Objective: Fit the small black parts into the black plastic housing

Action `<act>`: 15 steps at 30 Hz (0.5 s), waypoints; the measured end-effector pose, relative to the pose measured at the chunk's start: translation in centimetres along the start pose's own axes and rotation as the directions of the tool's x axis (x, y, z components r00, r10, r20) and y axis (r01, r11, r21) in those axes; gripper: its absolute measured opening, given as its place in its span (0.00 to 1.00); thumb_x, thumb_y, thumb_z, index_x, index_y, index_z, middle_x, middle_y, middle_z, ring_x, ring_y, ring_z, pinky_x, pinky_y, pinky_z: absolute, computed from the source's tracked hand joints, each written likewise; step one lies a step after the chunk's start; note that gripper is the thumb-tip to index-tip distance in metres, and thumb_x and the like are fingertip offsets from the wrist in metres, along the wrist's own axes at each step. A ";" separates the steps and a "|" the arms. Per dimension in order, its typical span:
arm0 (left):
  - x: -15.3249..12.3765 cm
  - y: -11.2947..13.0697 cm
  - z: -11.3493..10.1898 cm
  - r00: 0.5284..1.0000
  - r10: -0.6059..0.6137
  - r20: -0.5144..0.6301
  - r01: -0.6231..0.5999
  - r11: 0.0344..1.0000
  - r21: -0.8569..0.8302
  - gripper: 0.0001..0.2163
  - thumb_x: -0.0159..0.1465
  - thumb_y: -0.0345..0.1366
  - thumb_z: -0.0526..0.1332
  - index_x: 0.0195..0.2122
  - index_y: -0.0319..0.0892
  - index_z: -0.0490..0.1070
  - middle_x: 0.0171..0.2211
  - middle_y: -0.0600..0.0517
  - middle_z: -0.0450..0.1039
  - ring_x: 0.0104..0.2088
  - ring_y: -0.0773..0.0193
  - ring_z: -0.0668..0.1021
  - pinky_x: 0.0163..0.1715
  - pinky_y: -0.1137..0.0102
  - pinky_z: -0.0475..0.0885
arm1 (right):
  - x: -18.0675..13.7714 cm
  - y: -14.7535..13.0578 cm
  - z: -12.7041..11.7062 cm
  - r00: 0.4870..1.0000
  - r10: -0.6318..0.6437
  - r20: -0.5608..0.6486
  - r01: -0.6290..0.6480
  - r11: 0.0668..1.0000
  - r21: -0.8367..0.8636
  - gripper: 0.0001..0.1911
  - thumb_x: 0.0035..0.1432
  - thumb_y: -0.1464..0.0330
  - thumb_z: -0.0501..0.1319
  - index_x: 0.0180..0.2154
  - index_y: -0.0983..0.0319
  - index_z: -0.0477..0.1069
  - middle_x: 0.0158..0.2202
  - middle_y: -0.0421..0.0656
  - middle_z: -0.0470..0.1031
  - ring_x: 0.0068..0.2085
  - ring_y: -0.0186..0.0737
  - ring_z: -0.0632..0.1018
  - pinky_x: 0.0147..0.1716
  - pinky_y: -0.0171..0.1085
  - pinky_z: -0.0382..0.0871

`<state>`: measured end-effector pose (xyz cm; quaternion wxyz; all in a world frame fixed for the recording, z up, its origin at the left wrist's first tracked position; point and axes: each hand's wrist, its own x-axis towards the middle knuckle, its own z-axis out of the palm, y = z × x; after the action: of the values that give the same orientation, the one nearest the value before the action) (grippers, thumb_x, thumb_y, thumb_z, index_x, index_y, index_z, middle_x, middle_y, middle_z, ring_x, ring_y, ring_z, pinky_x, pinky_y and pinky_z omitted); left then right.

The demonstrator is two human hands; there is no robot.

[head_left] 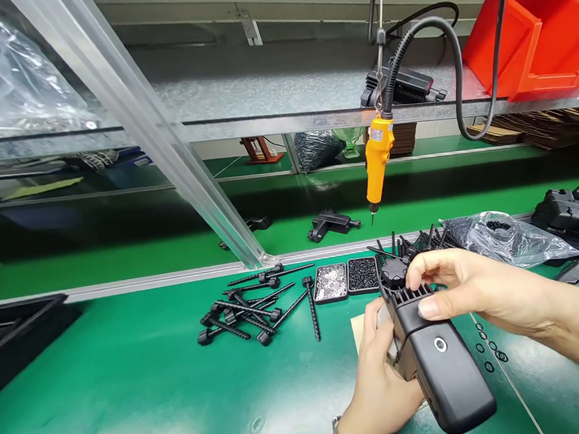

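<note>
A black plastic housing [438,359] with a ribbed top end and a small round silver fitting on its face is held over the green table. My left hand [377,377] grips it from the left side and below. My right hand [468,286] pinches its ribbed upper end, fingers next to a round black knob [393,272]. Just beyond lie two small trays, one with silver washers [330,282] and one with tiny black parts [363,274].
A pile of long black threaded pins [249,310] lies at centre left. An orange electric screwdriver [378,160] hangs above. A clear bag [509,236], black O-rings [493,355], black housings [573,215], a black tray [12,332], and a red bin [539,37] surround.
</note>
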<state>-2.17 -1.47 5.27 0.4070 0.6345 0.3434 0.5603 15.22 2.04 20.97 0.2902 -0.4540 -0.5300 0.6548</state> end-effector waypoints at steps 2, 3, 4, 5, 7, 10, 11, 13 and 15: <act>0.0 0.1 0.0 1.000 -0.012 -0.006 0.012 1.000 0.002 0.24 0.56 0.37 0.80 0.55 0.56 0.84 0.55 0.46 0.75 0.58 0.45 0.79 0.61 0.45 0.80 | 0.9 -0.9 -1.5 0.997 -0.064 -0.036 0.062 0.997 -0.053 0.27 0.35 0.57 0.85 0.34 0.61 0.78 0.35 0.39 0.77 0.41 0.42 0.75 0.45 0.40 0.67; -0.1 0.2 0.0 1.000 -0.020 -0.003 0.020 1.000 -0.001 0.25 0.55 0.36 0.80 0.54 0.56 0.85 0.55 0.46 0.75 0.58 0.45 0.79 0.61 0.46 0.81 | 1.8 -1.5 -2.3 0.983 -0.144 -0.119 0.134 0.987 -0.087 0.29 0.34 0.57 0.86 0.35 0.60 0.78 0.37 0.40 0.78 0.42 0.43 0.76 0.47 0.42 0.69; -0.1 0.2 0.0 0.999 -0.032 0.004 0.032 0.999 -0.008 0.24 0.55 0.35 0.80 0.54 0.56 0.85 0.56 0.45 0.75 0.57 0.45 0.79 0.59 0.46 0.82 | 3.1 -2.3 -3.1 0.943 -0.242 -0.230 0.218 0.968 -0.127 0.31 0.31 0.57 0.86 0.37 0.60 0.78 0.39 0.42 0.79 0.44 0.46 0.77 0.50 0.43 0.70; -0.1 0.2 0.1 0.999 -0.044 0.008 0.044 0.999 -0.019 0.23 0.55 0.35 0.80 0.53 0.56 0.85 0.56 0.45 0.75 0.57 0.45 0.79 0.57 0.47 0.83 | 4.7 -3.1 -3.8 0.877 -0.340 -0.341 0.297 0.939 -0.172 0.34 0.29 0.58 0.87 0.38 0.60 0.78 0.43 0.43 0.80 0.48 0.48 0.78 0.54 0.45 0.70; -0.3 -0.3 0.2 0.998 -0.056 0.017 0.056 0.998 -0.038 0.23 0.54 0.34 0.80 0.52 0.56 0.85 0.57 0.44 0.74 0.57 0.44 0.79 0.57 0.47 0.83 | 8.6 -4.7 -5.0 0.742 -0.461 -0.487 0.404 0.887 -0.225 0.40 0.25 0.62 0.88 0.42 0.59 0.75 0.51 0.47 0.79 0.57 0.53 0.76 0.63 0.48 0.67; -0.7 -1.6 0.5 0.999 -0.032 -0.005 0.032 0.999 -0.026 0.26 0.52 0.33 0.80 0.52 0.56 0.85 0.59 0.43 0.73 0.61 0.40 0.77 0.58 0.45 0.82 | 14.6 -6.6 -5.8 0.743 -0.494 -0.451 0.448 0.868 -0.213 0.35 0.35 0.65 0.86 0.44 0.59 0.73 0.53 0.48 0.79 0.58 0.51 0.76 0.65 0.50 0.68; -0.9 -2.1 0.6 1.000 -0.014 -0.023 0.014 1.000 -0.019 0.26 0.52 0.34 0.81 0.53 0.55 0.85 0.59 0.42 0.73 0.61 0.39 0.77 0.59 0.46 0.81 | 16.1 -7.0 -5.8 0.766 -0.495 -0.411 0.456 0.868 -0.197 0.30 0.41 0.64 0.85 0.43 0.60 0.74 0.49 0.46 0.80 0.54 0.49 0.78 0.61 0.50 0.71; -1.1 -2.9 0.6 0.998 0.003 -0.061 -0.004 1.000 -0.015 0.24 0.54 0.37 0.80 0.53 0.53 0.85 0.59 0.42 0.73 0.61 0.39 0.76 0.59 0.46 0.80 | 18.1 -7.0 -5.6 0.811 -0.489 -0.323 0.464 0.872 -0.156 0.20 0.54 0.62 0.80 0.41 0.62 0.74 0.40 0.42 0.80 0.44 0.42 0.80 0.52 0.46 0.77; -1.2 -2.9 0.5 0.999 -0.019 -0.051 0.018 1.000 -0.021 0.23 0.56 0.38 0.78 0.54 0.52 0.84 0.60 0.42 0.72 0.62 0.40 0.76 0.61 0.47 0.79 | 18.6 -6.3 -5.2 0.842 -0.480 -0.247 0.467 0.877 -0.110 0.15 0.61 0.61 0.76 0.39 0.64 0.75 0.32 0.38 0.76 0.34 0.37 0.78 0.42 0.42 0.78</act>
<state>-1.79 -1.32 2.14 0.4098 0.6126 0.3539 0.5758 11.50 21.97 21.54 0.5010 -0.3996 -0.5964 0.4834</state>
